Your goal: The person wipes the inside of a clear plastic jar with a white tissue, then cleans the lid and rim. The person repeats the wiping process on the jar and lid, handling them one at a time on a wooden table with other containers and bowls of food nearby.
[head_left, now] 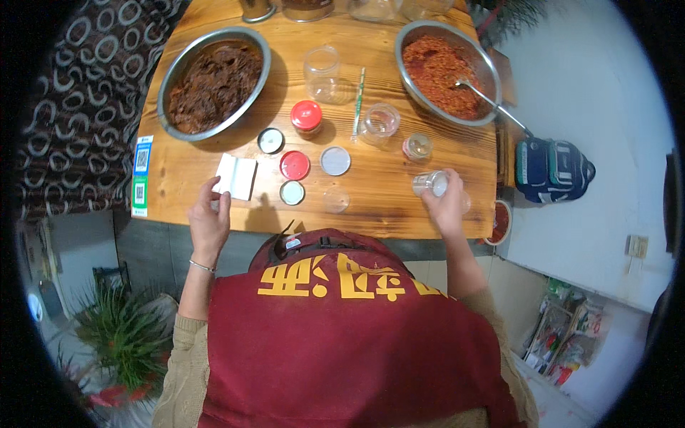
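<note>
My right hand (448,202) grips a small glass jar (423,183), tilted, at the table's right front. At the left front, my left hand (208,214) has its fingers at the left edge of a white folded paper or tissue pack (243,179); whether they pinch it is unclear. Between the hands lie a red lid (295,165), a white-faced lid (335,161), a pale green-lined lid (292,192), a dark-rimmed lid (271,140) and a clear disc (336,199). Beyond my right hand stand a small labelled jar (417,146) and a clear jar (380,124).
A metal basin (166,120) of dark brown paste stands left; another (401,69) holds chopped red chilli and a metal spoon (489,101). Between them are a red-capped jar (306,116), a large clear jar (321,75) and a green-and-white stick (359,104). A backpack (554,170) lies right.
</note>
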{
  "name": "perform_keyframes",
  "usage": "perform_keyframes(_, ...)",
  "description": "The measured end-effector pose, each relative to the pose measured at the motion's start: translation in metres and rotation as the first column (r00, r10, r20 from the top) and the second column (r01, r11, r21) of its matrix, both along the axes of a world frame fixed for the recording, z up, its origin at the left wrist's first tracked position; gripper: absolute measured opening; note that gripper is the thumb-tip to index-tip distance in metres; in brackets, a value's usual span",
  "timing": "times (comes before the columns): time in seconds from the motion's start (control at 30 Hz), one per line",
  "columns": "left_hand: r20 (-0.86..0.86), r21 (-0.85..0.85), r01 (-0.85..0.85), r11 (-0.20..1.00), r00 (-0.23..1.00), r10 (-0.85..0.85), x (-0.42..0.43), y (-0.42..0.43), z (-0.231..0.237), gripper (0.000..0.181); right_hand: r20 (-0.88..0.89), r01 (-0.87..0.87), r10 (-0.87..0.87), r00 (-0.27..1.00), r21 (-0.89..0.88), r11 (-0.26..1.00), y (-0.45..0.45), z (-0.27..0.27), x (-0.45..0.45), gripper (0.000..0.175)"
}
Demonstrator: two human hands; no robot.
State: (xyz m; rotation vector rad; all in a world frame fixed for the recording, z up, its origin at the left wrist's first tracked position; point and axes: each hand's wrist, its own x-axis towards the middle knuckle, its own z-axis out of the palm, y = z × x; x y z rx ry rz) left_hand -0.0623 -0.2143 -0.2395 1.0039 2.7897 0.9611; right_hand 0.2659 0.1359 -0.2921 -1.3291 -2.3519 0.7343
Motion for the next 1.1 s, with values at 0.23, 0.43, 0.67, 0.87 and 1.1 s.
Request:
perform_keyframes(0.23,0.209,-0.004,-0.028,1.000,0.977,0.028,0.040,0.006,-0.005,0.030,-0.027,-0.262,0.262,0.965,0.000,0.965,-0.035,-0.002,-0.076,0.069)
perform_keyframes(0.43,0.609,0.134,-0.184,0.974,0.790,0.066,0.052,0.014,-0.002,0.032,-0.011,-0.232,0.240,0.971,0.208,0.950,-0.056,0.024,-0.084,0.074)
perform_keyframes(0.67,0.961,0.258,-0.544,0.798,0.065,-0.267,0.048,0.012,0.027,0.042,0.063,-0.428,0.448,0.892,-0.209,0.879,-0.109,-0.039,-0.069,0.069)
perform_keyframes(0.87,0.903,0.333,-0.501,0.799,-0.073,-0.422,0.032,0.001,0.025,0.054,0.225,-0.267,0.271,0.936,-0.047,0.963,-0.140,-0.051,-0.117,0.072)
perform_keyframes(1.1,0.901,0.324,-0.434,0.840,-0.130,-0.415,0.005,-0.002,0.024,0.062,0.231,-0.113,0.140,0.963,-0.126,0.986,-0.151,-0.065,-0.130,0.065)
